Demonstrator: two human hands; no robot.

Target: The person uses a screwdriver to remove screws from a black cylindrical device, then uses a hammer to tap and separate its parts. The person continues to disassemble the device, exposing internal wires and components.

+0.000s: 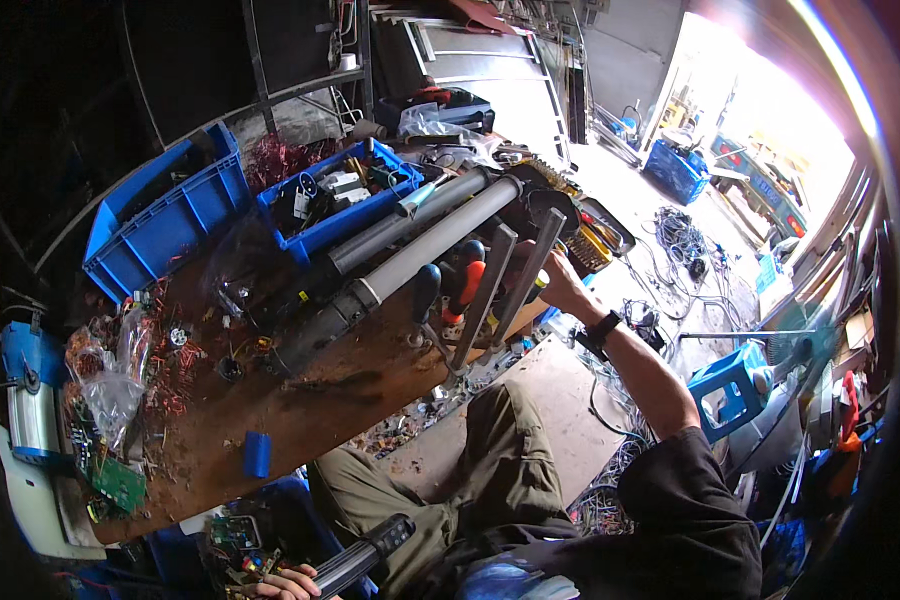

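At the lower edge my left hand (pixel 288 583) has its fingers closed around a long dark bar-shaped device (pixel 365 555) with ribbed sides and a black end cap. The device slants up over my lap. My right hand (pixel 567 288) reaches to the bench's right edge, beside two upright metal bars (pixel 485 300). Its fingers are largely hidden behind one bar. Close by stand hand tools with a dark blue handle (pixel 427 290) and an orange-red handle (pixel 467 284). A handle with a yellow-green end (pixel 540 281) lies right under my right hand; whether I grip it cannot be seen.
Grey pipes (pixel 440 240) lie across the brown bench (pixel 340 420). Behind them are a blue crate of parts (pixel 300 245) and another blue crate (pixel 170 215). A blue cylinder (pixel 257 454), wire scraps and a green circuit board (pixel 120 484) lie nearer. Tangled cables (pixel 680 240) cover floor at right.
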